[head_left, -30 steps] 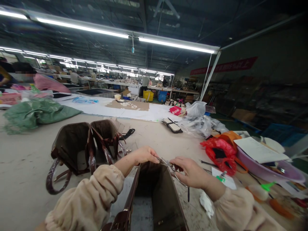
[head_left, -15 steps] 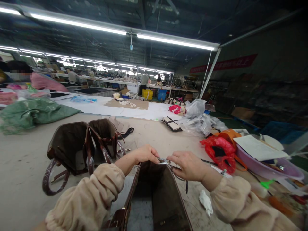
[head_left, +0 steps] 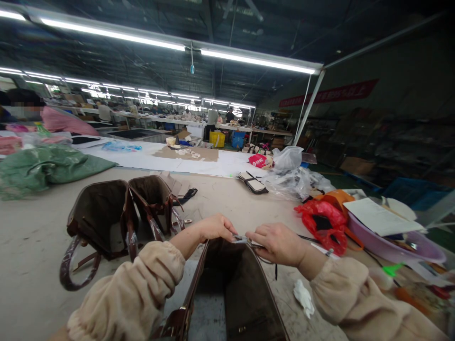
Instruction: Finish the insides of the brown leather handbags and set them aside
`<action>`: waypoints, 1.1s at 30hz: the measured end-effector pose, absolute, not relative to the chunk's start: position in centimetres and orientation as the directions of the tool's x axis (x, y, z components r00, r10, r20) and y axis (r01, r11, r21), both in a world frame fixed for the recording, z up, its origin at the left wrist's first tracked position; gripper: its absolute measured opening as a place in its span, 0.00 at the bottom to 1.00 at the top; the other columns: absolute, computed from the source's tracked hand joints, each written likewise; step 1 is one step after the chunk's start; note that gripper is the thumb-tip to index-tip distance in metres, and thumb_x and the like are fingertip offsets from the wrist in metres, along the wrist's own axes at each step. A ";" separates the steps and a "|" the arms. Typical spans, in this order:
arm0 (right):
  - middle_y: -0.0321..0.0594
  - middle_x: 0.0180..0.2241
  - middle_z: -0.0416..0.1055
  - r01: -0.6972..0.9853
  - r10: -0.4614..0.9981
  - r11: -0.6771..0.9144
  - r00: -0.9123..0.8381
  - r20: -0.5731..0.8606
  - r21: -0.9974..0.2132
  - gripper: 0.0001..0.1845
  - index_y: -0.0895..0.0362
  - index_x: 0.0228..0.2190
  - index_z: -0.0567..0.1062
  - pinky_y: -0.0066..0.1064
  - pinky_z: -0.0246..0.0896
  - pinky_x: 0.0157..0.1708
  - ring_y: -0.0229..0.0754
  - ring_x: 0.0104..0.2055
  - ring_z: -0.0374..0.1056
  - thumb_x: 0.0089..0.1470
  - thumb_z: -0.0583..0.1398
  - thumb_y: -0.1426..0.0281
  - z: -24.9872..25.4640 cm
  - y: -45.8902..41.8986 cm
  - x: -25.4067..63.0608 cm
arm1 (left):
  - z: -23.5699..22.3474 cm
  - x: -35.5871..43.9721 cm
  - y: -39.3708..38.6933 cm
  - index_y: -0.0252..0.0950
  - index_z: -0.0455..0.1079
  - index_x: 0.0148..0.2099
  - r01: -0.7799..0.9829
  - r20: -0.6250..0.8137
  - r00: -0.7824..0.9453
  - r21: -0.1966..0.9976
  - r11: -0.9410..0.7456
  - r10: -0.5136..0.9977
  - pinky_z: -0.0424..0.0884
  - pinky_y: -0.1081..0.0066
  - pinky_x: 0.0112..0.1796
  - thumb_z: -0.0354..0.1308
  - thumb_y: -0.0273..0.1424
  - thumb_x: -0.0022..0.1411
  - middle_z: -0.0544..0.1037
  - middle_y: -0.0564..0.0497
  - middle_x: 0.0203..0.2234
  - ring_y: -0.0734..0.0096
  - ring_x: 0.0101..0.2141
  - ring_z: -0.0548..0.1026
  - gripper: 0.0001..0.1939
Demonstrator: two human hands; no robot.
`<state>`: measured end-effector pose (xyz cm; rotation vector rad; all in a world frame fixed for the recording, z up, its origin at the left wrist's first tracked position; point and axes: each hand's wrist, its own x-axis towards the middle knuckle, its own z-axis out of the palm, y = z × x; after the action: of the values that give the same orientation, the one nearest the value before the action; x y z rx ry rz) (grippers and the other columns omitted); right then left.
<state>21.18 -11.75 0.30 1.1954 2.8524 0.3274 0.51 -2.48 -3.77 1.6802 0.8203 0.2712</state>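
Observation:
A brown handbag (head_left: 245,289) with its top wide open stands right in front of me, its dark lining showing. At its far rim, my left hand (head_left: 221,228) pinches one end of a small shiny, silvery-white piece (head_left: 241,239) between thumb and fingers. My right hand (head_left: 275,242) is closed at the other end of that piece, fingers curled; exactly what lies in its grip is hidden. A thin dark cord (head_left: 276,272) hangs below the right hand. To the left stand two similar brown handbags (head_left: 101,208), open at the top, with plastic-wrapped handles.
At the right are a red plastic bag (head_left: 322,222), a lilac basin (head_left: 398,244) with a white sheet on it, and a crumpled white scrap (head_left: 303,298). A bundle of strapped pieces (head_left: 253,182) lies ahead; green cloth (head_left: 53,163) lies at left. Co-workers are farther off.
Both hands stay at the bag's far rim, with only a slight shift. The view has moved a little to the right.

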 end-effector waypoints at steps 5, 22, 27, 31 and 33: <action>0.39 0.29 0.67 0.695 0.701 0.678 -0.709 0.072 0.238 0.13 0.56 0.42 0.67 0.29 0.47 0.27 0.37 0.30 0.61 0.56 0.49 0.67 0.1 -11.8 21.1 | -3.9 0.4 -2.4 0.32 0.76 0.33 0.364 -0.247 0.727 0.930 -0.053 0.641 0.64 0.74 0.30 0.64 0.33 0.35 0.77 0.52 0.22 0.73 0.25 0.70 0.18; 0.38 0.26 0.68 0.698 0.705 0.665 -0.704 0.087 0.265 0.14 0.57 0.42 0.67 0.28 0.48 0.24 0.36 0.26 0.62 0.57 0.49 0.66 -0.9 -11.8 21.1 | -3.4 0.2 -2.7 0.32 0.76 0.32 0.362 -0.239 0.738 0.929 -0.071 0.631 0.64 0.74 0.33 0.65 0.33 0.35 0.77 0.52 0.23 0.73 0.26 0.70 0.18; 0.41 0.31 0.70 0.799 0.776 0.601 -0.583 0.243 -0.004 0.19 0.57 0.46 0.65 0.27 0.55 0.30 0.38 0.31 0.65 0.55 0.51 0.61 -1.8 -11.8 22.1 | -4.1 -0.3 -2.4 0.32 0.75 0.34 0.357 -0.244 0.722 0.933 -0.047 0.648 0.65 0.74 0.33 0.65 0.35 0.36 0.77 0.52 0.24 0.73 0.26 0.70 0.19; 0.41 0.29 0.72 0.946 0.944 0.214 -0.137 0.300 -0.244 0.19 0.58 0.39 0.71 0.29 0.59 0.31 0.41 0.31 0.67 0.55 0.50 0.58 -5.6 -12.7 24.6 | -4.5 -0.7 -2.6 0.32 0.74 0.33 0.317 -0.258 0.719 0.948 0.026 0.645 0.66 0.73 0.31 0.65 0.35 0.36 0.77 0.51 0.24 0.73 0.25 0.70 0.18; 0.42 0.30 0.73 0.964 0.976 0.008 0.050 0.212 -0.266 0.19 0.57 0.39 0.72 0.32 0.60 0.32 0.44 0.33 0.69 0.53 0.51 0.59 -8.8 -13.9 26.1 | -4.5 -0.8 -2.9 0.32 0.74 0.33 0.308 -0.261 0.714 0.950 0.044 0.650 0.66 0.74 0.29 0.65 0.35 0.36 0.76 0.52 0.23 0.74 0.23 0.70 0.18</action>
<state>26.09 -13.86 -8.81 2.4915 2.4378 -0.0619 -0.76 -2.85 -4.51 1.5521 0.8087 0.3107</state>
